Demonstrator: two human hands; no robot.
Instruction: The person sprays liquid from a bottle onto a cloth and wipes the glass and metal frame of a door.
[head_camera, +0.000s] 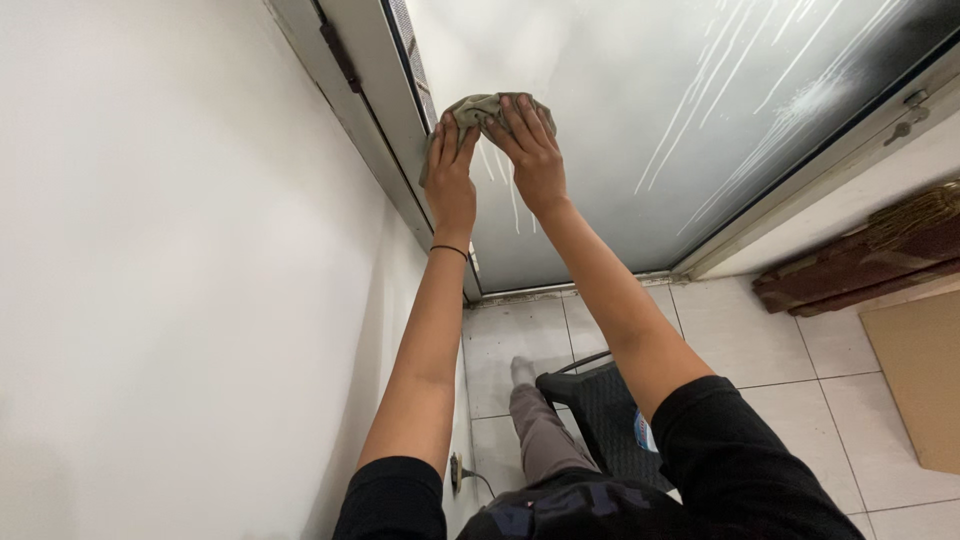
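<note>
Now — L hand (452, 172) + R hand (533, 150) | both pressed flat on olive cloth (480, 108) | frosted glass door (640, 120)

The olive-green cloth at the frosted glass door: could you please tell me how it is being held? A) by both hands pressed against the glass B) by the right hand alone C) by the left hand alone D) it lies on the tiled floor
A: the left hand and the right hand both press the olive-green cloth against the wet, streaked frosted glass door, near its left frame.
</note>
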